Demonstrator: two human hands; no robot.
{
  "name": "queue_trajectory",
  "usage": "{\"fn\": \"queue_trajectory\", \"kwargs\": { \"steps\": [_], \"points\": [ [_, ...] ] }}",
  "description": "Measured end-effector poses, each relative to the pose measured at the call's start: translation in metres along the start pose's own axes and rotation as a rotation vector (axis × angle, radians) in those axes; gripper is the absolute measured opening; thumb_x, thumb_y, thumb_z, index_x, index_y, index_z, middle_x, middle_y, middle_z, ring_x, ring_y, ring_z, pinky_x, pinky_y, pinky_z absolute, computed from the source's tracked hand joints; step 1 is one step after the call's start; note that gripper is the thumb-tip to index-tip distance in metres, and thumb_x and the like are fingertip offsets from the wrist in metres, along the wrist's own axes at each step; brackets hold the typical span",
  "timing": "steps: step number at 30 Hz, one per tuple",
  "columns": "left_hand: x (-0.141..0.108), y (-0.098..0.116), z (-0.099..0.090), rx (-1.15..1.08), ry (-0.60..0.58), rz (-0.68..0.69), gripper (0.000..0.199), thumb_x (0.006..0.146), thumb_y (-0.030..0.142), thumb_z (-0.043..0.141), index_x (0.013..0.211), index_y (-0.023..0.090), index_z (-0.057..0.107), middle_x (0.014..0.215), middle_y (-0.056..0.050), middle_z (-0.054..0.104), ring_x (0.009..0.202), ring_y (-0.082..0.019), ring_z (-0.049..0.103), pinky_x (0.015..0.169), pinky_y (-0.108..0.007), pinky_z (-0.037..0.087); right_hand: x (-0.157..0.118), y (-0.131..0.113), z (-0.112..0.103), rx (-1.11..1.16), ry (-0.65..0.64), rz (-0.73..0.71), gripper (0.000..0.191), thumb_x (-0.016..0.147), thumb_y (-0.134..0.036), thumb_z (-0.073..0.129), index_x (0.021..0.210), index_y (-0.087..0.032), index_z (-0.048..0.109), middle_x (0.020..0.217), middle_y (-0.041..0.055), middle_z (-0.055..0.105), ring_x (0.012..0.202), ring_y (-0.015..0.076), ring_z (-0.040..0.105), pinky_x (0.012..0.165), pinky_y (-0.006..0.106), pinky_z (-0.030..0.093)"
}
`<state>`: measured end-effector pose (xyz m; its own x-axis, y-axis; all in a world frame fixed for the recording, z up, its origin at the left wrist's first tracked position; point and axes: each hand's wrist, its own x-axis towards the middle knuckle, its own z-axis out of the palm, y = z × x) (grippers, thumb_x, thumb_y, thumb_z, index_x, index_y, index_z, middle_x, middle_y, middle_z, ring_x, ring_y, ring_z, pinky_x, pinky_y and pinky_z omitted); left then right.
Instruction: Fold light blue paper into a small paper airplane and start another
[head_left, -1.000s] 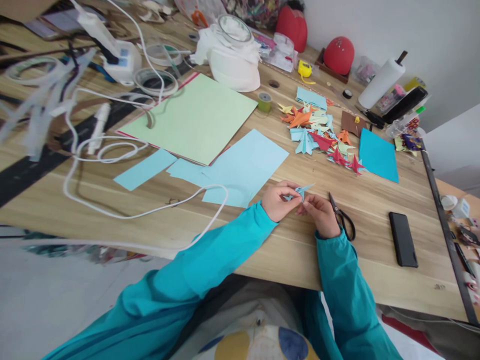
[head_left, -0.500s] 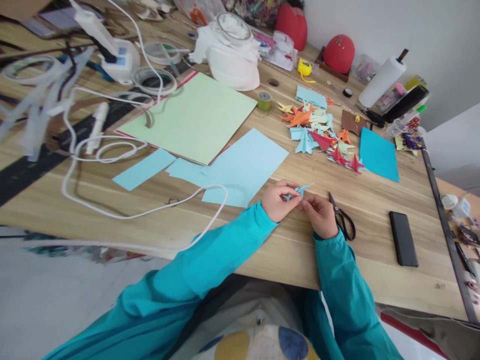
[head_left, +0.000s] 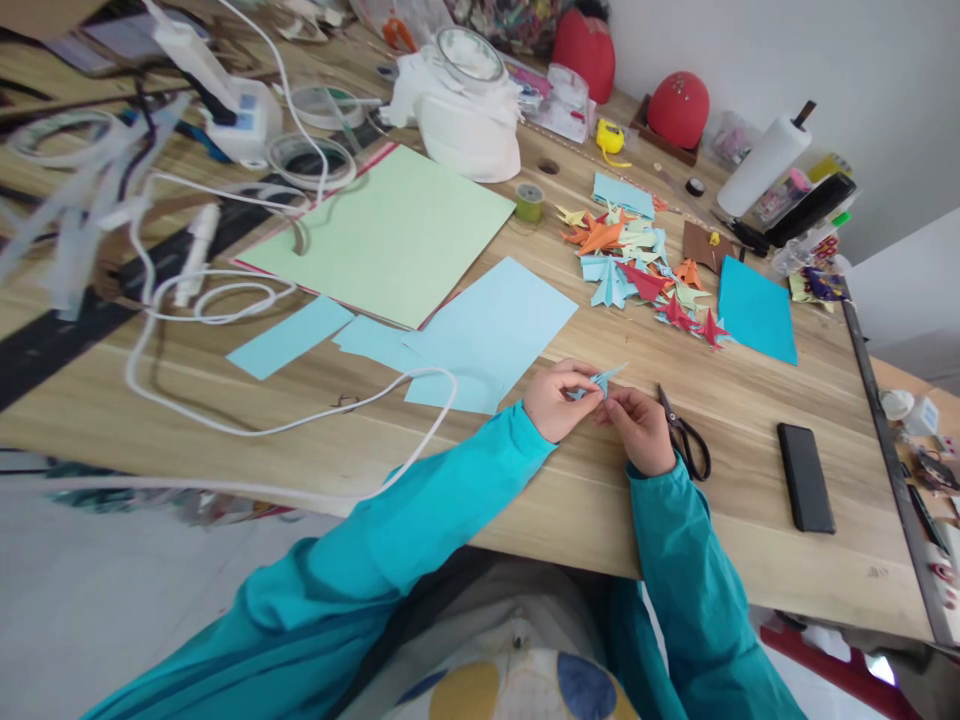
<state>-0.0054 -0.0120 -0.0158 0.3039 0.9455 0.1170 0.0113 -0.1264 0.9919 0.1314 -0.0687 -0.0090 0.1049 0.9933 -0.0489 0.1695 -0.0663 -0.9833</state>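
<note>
A small light-blue folded paper figure (head_left: 602,380) is pinched between my two hands above the table's front part. My left hand (head_left: 559,400) has thumb and fingers closed on its left side; the fingers cover part of it. Thumb and forefinger of my right hand (head_left: 640,430) close on its lower right edge. One thin point of the paper sticks out to the upper right. Black-handled scissors (head_left: 688,440) lie just right of my right hand. Behind my hands sits a pile of folded paper figures (head_left: 634,260) in orange, red, blue and yellow.
Light-blue sheets (head_left: 495,330) and a pale green sheet (head_left: 397,230) lie to the left. A white cable (head_left: 285,432) loops across the left side up to my left sleeve. A bright blue paper stack (head_left: 757,310) and a black phone (head_left: 806,478) lie to the right.
Almost nothing differs. Both hands stay in the same place on the blue paper figure, and the view has shifted very slightly.
</note>
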Motion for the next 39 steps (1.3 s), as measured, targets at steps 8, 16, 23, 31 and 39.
{"fn": "queue_trajectory", "kwargs": {
  "steps": [8, 16, 23, 31, 39],
  "points": [
    [0.0, -0.006, 0.003, -0.057, 0.048, -0.017, 0.008, 0.063, 0.023, 0.068, 0.065, 0.016, 0.069, 0.095, -0.009, 0.065, 0.083, -0.018, 0.063, 0.061, -0.025, 0.05, 0.002, 0.005, 0.004, 0.021, -0.007, -0.017, 0.031, 0.081, -0.051, 0.053, 0.077, -0.02, 0.053, 0.06, 0.0001, 0.063, 0.055, 0.0133, 0.057, 0.056, 0.028, 0.047],
    [-0.002, -0.007, 0.006, -0.079, 0.073, -0.035, 0.009, 0.063, 0.024, 0.068, 0.066, 0.016, 0.069, 0.096, -0.01, 0.064, 0.082, -0.017, 0.063, 0.064, -0.026, 0.051, 0.003, 0.008, 0.008, 0.093, 0.025, 0.018, 0.032, 0.079, -0.052, 0.055, 0.077, -0.02, 0.052, 0.059, -0.0003, 0.063, 0.054, 0.0135, 0.059, 0.056, 0.028, 0.048],
    [-0.002, -0.008, 0.007, -0.092, 0.082, -0.02, 0.011, 0.063, 0.026, 0.069, 0.066, 0.015, 0.069, 0.095, -0.009, 0.064, 0.08, -0.017, 0.063, 0.064, -0.026, 0.053, 0.002, 0.007, 0.011, 0.075, 0.04, -0.002, 0.033, 0.081, -0.053, 0.051, 0.075, -0.021, 0.049, 0.056, -0.0013, 0.062, 0.052, 0.0129, 0.057, 0.054, 0.028, 0.047],
    [-0.003, -0.008, 0.008, -0.088, 0.083, -0.02, 0.01, 0.064, 0.024, 0.068, 0.067, 0.015, 0.069, 0.096, -0.01, 0.063, 0.08, -0.016, 0.064, 0.066, -0.027, 0.053, 0.002, 0.008, 0.014, 0.114, 0.066, -0.027, 0.032, 0.081, -0.052, 0.051, 0.072, -0.022, 0.045, 0.051, -0.0032, 0.059, 0.049, 0.0125, 0.055, 0.051, 0.027, 0.044],
    [-0.001, -0.01, 0.008, -0.127, 0.098, -0.035, 0.011, 0.064, 0.025, 0.068, 0.067, 0.014, 0.069, 0.097, -0.01, 0.063, 0.081, -0.018, 0.063, 0.065, -0.028, 0.054, 0.002, 0.009, 0.012, 0.237, 0.037, -0.005, 0.024, 0.083, -0.044, 0.054, 0.078, -0.02, 0.052, 0.057, -0.0024, 0.062, 0.051, 0.0124, 0.058, 0.054, 0.027, 0.046]
  ]
}}
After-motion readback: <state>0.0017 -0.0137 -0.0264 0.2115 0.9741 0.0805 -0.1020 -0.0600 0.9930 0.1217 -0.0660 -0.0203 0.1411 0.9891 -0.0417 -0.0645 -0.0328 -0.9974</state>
